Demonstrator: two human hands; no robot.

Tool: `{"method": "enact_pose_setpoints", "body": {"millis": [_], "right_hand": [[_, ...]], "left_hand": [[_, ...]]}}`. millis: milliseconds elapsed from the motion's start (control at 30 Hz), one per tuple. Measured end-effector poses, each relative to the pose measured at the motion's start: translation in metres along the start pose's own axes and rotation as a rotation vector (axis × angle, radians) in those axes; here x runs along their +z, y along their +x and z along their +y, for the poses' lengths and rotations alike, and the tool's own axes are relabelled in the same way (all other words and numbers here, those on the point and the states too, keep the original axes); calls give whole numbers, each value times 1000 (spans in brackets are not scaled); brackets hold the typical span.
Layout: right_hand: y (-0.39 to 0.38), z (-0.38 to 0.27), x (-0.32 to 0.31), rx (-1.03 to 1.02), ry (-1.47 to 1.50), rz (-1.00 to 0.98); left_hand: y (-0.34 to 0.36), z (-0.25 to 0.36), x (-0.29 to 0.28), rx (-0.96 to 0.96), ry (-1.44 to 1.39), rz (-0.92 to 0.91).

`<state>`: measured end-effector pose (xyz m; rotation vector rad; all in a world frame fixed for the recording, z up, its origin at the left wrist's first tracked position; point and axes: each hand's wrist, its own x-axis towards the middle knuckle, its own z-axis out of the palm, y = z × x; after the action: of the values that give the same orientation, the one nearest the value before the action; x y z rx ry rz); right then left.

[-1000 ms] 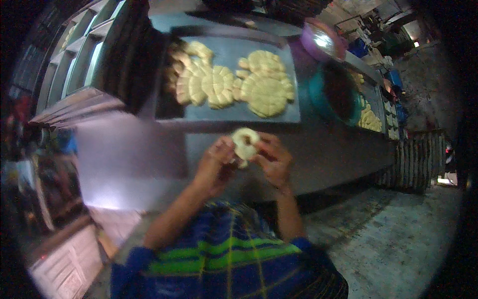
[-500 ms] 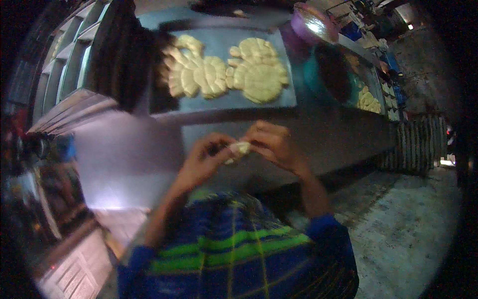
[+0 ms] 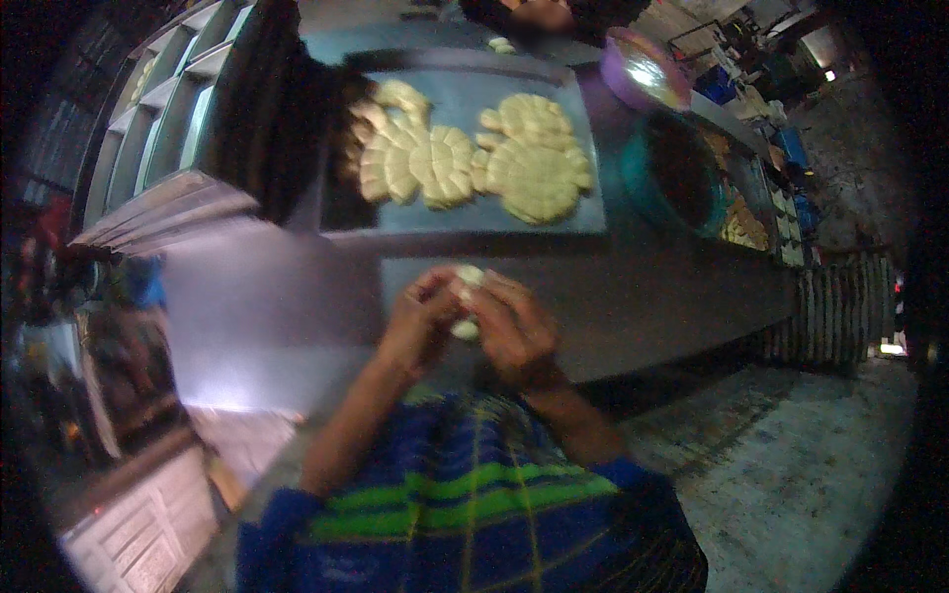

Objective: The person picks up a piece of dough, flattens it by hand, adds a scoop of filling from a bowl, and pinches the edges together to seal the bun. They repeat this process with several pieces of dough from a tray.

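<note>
A small pale piece of dough [image 3: 465, 327] is pinched between my left hand [image 3: 425, 311] and my right hand [image 3: 509, 321], low over the dark metal worktop, its middle covered by my fingers. Beyond my hands lies a metal tray [image 3: 351, 222] carrying shaped, segmented dough figures: one cluster [image 3: 415, 158] on the left and a rounder one [image 3: 534, 168] on the right, nearly touching it.
Right of the tray stand a purple basin [image 3: 633, 84] and a teal basin [image 3: 643, 178]; more dough [image 3: 741, 225] is farther right. A compartmented metal rack [image 3: 163, 109] is at left. Part of a person [image 3: 539, 15] shows across the worktop [image 3: 227, 326].
The dough between my hands has been squeezed and turned; the open ring shape seen earlier is now hidden by my fingers. My right hand rose, then came down and leftward over it.
</note>
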<state>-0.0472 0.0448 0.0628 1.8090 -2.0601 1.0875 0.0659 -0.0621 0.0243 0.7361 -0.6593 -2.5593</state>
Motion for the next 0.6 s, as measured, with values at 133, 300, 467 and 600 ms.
{"method": "enact_pose_setpoints", "body": {"millis": [133,300,467,600], "right_hand": [[-3,-2,10,257,133,86],[-1,-2,11,205,113,108],[2,6,9,-15,-92,70],[10,-2,9,514,276,25]], "left_hand": [[1,4,5,97,119,37],[5,-1,1,83,43,22],[5,-5,-3,4,-10,12],[5,-2,-2,119,178,-46]]}}
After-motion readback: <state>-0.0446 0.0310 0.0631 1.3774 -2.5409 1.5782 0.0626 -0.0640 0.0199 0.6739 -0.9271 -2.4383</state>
